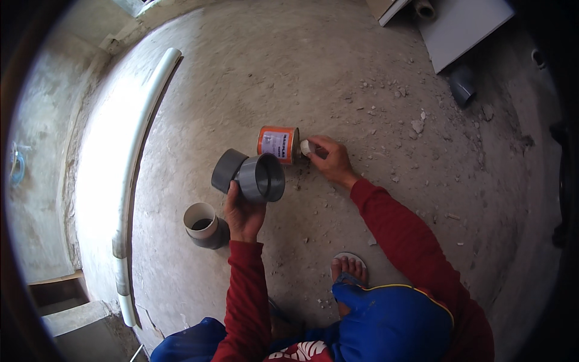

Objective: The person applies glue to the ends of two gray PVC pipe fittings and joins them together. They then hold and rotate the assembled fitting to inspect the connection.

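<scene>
Grey pipe fitting juts beyond the left hand clamped on it; the right hand pinches a pale piece.

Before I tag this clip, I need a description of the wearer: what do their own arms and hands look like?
The left sleeve and right sleeve are long, plain dark red, and reach about to the wrists. The left hand and right hand are both bare, without gloves.
</scene>
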A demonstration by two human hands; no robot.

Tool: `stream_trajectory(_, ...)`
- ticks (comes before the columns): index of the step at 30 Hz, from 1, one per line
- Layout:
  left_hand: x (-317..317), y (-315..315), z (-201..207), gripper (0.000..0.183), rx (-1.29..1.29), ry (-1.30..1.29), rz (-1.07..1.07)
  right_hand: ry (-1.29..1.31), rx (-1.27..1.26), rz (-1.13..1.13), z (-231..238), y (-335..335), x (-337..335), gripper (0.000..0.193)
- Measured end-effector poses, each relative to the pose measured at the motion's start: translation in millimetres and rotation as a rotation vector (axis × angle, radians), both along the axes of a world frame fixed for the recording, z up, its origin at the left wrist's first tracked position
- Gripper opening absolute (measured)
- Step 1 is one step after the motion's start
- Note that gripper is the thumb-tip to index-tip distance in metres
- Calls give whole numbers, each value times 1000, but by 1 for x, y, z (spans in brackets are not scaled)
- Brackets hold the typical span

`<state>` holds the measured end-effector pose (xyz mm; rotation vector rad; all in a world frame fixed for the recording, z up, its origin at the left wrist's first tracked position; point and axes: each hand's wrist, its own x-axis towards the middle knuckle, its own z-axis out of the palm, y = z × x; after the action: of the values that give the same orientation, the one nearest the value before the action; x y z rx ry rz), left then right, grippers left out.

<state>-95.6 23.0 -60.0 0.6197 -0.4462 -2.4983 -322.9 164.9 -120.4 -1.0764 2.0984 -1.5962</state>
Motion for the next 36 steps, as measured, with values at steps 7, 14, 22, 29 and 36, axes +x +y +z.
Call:
stream_trajectory(7, -2, 2, -6, 61, 7, -7, -17, -136, 13, -156, -5, 6, -6, 35)
stream_trajectory(14, 2, 8, -33, 64, -42, 19, -19, -250, -1, -223, -7, 18, -14, 33)
stream_trajectory(22, 2, 20, -54, 66, 134, 160, 38, -300, 93, -268, -10, 19, -16, 30)
stream_trajectory(29, -1, 13, -68, 63, 79, 94, 42, -553, 117, -343, 14, 43, -23, 28)
stream_trajectory(36, -11, 22, -83, 62, 124, 145, 46, -534, -6, -197, 91, 52, -8, 29)
